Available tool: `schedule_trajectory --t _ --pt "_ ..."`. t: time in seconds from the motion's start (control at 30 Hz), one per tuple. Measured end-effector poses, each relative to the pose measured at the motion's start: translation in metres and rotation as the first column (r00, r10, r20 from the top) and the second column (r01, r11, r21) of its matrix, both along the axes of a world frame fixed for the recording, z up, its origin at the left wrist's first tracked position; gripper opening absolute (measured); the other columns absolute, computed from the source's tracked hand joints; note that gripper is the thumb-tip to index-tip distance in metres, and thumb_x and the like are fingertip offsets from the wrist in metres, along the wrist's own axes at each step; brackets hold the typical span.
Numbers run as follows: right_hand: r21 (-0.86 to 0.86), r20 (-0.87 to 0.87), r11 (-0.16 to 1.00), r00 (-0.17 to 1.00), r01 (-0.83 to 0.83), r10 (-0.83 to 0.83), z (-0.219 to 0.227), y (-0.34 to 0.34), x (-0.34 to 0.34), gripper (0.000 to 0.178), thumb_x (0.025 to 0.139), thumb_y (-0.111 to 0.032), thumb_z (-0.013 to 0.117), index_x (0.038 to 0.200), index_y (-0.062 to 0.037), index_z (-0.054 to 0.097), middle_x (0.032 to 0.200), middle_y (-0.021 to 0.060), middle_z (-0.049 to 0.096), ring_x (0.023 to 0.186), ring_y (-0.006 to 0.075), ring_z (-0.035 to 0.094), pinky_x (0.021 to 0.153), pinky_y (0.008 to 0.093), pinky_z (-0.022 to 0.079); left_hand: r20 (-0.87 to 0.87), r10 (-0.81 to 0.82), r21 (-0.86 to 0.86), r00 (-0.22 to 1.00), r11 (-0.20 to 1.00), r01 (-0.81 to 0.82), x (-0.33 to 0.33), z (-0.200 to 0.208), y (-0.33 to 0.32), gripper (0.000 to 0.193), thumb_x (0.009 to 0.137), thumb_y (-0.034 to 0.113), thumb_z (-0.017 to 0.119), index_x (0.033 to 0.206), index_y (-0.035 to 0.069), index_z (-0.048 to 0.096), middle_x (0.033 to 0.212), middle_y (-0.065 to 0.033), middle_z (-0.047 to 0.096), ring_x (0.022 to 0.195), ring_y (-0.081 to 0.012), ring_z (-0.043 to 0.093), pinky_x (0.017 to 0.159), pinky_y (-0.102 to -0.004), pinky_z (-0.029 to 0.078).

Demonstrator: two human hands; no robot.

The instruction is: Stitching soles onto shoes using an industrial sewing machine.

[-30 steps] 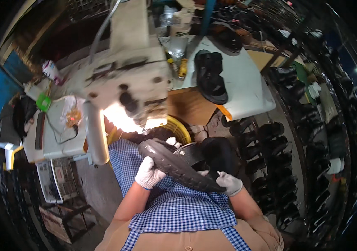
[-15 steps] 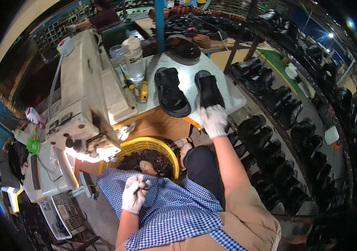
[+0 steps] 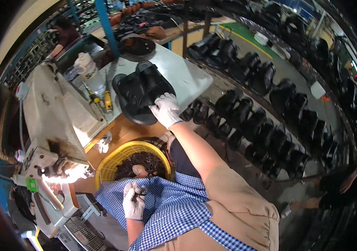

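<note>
Two black sandals lie side by side on the white tabletop [image 3: 191, 75], close against each other: the left sandal [image 3: 130, 98] and the right sandal [image 3: 155, 81]. My right hand [image 3: 166, 108], in a white knit glove, grips the near end of the right sandal, thumb toward the left one. Over my lap, my gloved left hand [image 3: 134, 201] is closed, with a small dark bit showing at its fingertips that is too small to name. Under that hand is a blue checked apron [image 3: 166, 209].
A sewing machine [image 3: 46, 113] with a lit lamp stands at left. Near it are a white bottle [image 3: 90, 73] and a yellow-handled tool [image 3: 108, 101]. A yellow basket [image 3: 134, 146] of dark scraps sits below. Racks of black footwear [image 3: 266, 125] line the right. Another person [image 3: 64, 35] is far left.
The right sandal has moved left against the other one, with my right hand on it. My view has turned to the right. My left hand stays closed over my lap.
</note>
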State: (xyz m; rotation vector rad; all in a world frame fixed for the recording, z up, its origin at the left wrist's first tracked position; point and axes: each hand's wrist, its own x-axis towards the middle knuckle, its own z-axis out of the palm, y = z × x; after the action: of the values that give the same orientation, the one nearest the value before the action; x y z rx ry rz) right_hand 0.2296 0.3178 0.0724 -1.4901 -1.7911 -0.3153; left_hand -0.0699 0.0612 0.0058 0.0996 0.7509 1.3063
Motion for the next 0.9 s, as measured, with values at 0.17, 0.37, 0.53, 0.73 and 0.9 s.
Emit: schedule_trajectory --t 0.17,0.37,0.53,0.73,0.9 --pt "-0.067 -0.154 0.997 0.988 -0.031 0.02 -0.042 -0.118 0.047 0.028 0.066 -0.029 0.079 0.07 -0.0027 0.069 0.08 0.0148 0.066 0.089 0.0364 0.062 0.087 0.0491 0.05 -0.006 -0.044 0.031 0.999 0.999 0.044 0.002 -0.004 0.008 0.014 0.091 0.0 0.064 0.102 0.007 0.06 0.103 -0.007 0.067 0.076 -0.0159 0.066 0.094 -0.045 0.056" --pt "0.036 -0.36 0.952 0.892 0.305 -0.272 -0.113 -0.254 0.099 0.016 0.064 -0.009 0.073 0.061 -0.0024 0.058 0.069 0.0153 0.059 0.079 0.0374 0.061 0.089 0.0501 0.05 -0.094 -0.1 -0.058 0.99 0.994 0.095 0.013 -0.005 0.019 0.013 0.089 0.003 0.066 0.098 0.01 0.059 0.097 -0.0033 0.066 0.075 -0.0137 0.064 0.088 -0.0412 0.055" --pt "-0.14 -0.067 0.848 0.849 0.511 -0.523 -0.142 -0.233 0.157 0.02 0.069 -0.019 0.076 0.064 -0.0044 0.063 0.077 0.0158 0.063 0.084 0.0366 0.061 0.089 0.0519 0.049 -0.134 -0.202 -0.066 0.97 0.979 0.194 0.039 -0.004 0.028 0.012 0.09 0.006 0.069 0.097 0.011 0.06 0.096 -0.0019 0.066 0.075 -0.0128 0.061 0.081 -0.038 0.05" --pt "-0.333 0.258 0.654 0.733 0.679 -0.63 -0.148 -0.079 0.219 0.031 0.085 -0.037 0.065 0.087 -0.0077 0.075 0.096 0.0128 0.07 0.101 0.0305 0.062 0.096 0.0487 0.046 -0.228 -0.199 -0.119 0.953 0.977 0.175 0.056 0.0 0.026 0.012 0.09 0.009 0.067 0.091 0.015 0.056 0.093 0.0006 0.06 0.074 -0.0121 0.057 0.084 -0.0398 0.046" --pt "-0.388 0.183 0.482 0.578 0.786 -0.795 -0.156 0.05 0.249 0.033 0.092 -0.042 0.061 0.097 -0.0121 0.076 0.105 0.0077 0.071 0.109 0.0273 0.06 0.098 0.0428 0.044 -0.249 -0.164 -0.148 0.955 0.98 0.129 0.053 0.006 0.022 0.012 0.089 0.009 0.069 0.091 0.013 0.058 0.094 -0.002 0.06 0.075 -0.0138 0.058 0.085 -0.04 0.048"
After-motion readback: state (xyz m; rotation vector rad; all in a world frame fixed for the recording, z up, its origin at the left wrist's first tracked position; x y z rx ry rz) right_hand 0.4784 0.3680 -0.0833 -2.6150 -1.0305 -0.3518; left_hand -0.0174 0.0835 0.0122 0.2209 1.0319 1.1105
